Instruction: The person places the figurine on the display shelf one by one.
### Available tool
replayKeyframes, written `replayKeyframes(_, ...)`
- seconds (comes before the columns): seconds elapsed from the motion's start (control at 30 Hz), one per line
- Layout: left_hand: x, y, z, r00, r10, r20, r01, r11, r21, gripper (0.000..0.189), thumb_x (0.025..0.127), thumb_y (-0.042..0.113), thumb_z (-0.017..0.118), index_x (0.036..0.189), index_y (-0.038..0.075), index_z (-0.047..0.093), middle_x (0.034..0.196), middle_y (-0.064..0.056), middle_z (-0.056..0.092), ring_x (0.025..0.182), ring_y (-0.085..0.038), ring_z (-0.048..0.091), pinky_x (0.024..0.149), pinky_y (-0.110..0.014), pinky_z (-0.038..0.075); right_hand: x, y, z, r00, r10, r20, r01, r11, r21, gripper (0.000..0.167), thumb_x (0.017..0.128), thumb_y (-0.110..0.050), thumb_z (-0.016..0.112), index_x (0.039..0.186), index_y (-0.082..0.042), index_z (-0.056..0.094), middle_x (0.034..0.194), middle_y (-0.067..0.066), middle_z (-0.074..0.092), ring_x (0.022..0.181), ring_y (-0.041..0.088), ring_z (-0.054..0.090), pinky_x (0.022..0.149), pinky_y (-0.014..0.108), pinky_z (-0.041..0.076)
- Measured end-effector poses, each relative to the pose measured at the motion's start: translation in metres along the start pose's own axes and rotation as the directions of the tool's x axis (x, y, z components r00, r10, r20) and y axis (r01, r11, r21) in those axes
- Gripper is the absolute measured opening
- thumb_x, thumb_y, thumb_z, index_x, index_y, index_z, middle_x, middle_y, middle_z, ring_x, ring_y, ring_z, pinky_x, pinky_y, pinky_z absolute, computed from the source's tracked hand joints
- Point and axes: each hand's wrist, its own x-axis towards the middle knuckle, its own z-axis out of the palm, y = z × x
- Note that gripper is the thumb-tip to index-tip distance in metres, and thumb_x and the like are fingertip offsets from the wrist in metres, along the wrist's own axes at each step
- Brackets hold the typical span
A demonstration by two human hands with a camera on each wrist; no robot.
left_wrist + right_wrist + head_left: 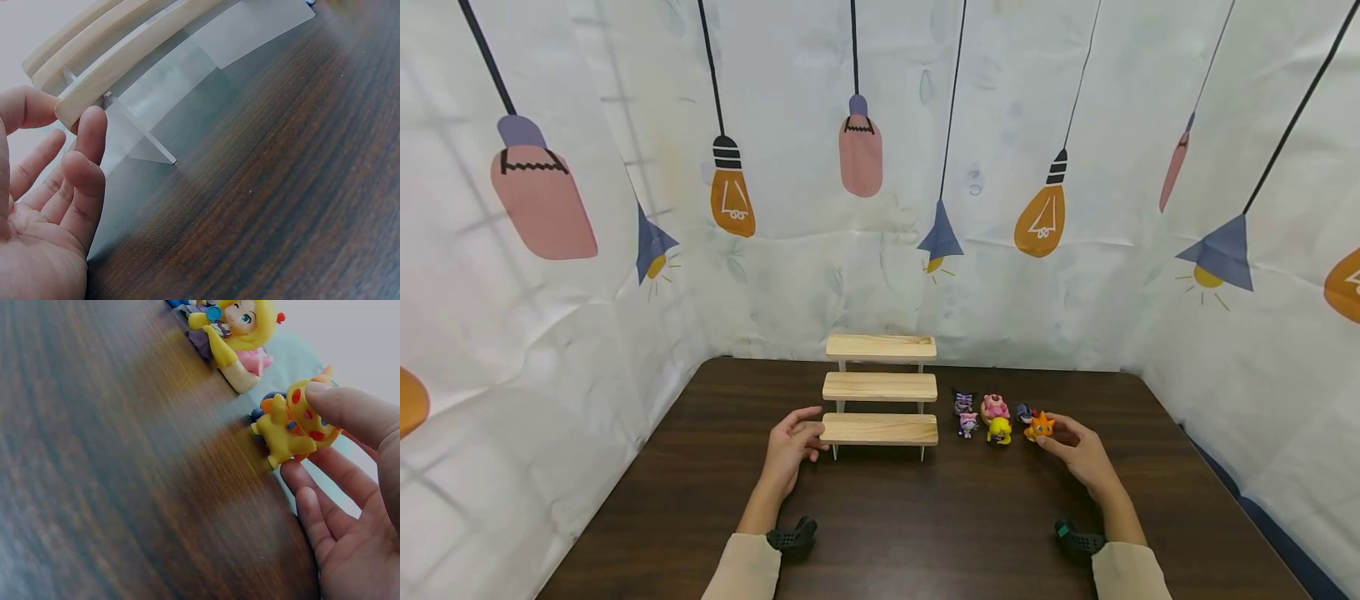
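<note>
A three-tier wooden display stand point(880, 429) with clear supports stands at the middle of the table. At the left end of its lowest board point(125, 69), my left hand point(786, 454) pinches the wood between thumb and finger. On the right, my right hand point(1084, 458) holds a small orange-and-yellow figurine point(284, 431) with the thumb on its head and fingers behind. That figurine is upright in the head view, close to the tabletop; whether it touches the table I cannot tell. Just behind it is a dark blue figurine point(1024, 413), partly hidden.
Between stand and right hand are a yellow-haired figurine point(999, 431), a pink figurine point(995, 406), a dark purple figurine point(963, 403) and a pink-and-purple figurine point(967, 425). A printed white cloth point(880, 283) hangs behind the dark wooden table point(940, 517) and along both sides.
</note>
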Motion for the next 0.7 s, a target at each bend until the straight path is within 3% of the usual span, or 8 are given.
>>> replayKeyframes(0.7, 0.0019, -0.0008, -0.0004, 1.0, 0.0, 0.009, 0.0, 1.0, 0.012, 0.043, 0.095, 0.003, 0.067, 0.136, -0.003, 0.057, 0.084, 0.004, 0.074, 0.061, -0.013, 0.068, 0.049, -0.021, 0.048, 0.0021, -0.0025, -0.0026, 0.999, -0.036, -0.039, 0.036, 0.999, -0.004, 0.058, 0.095, -0.036, 0.073, 0.144, -0.008, 0.057, 0.135, 0.023, 0.061, 0.118, 0.036, 0.061, 0.083, 0.026, 0.055)
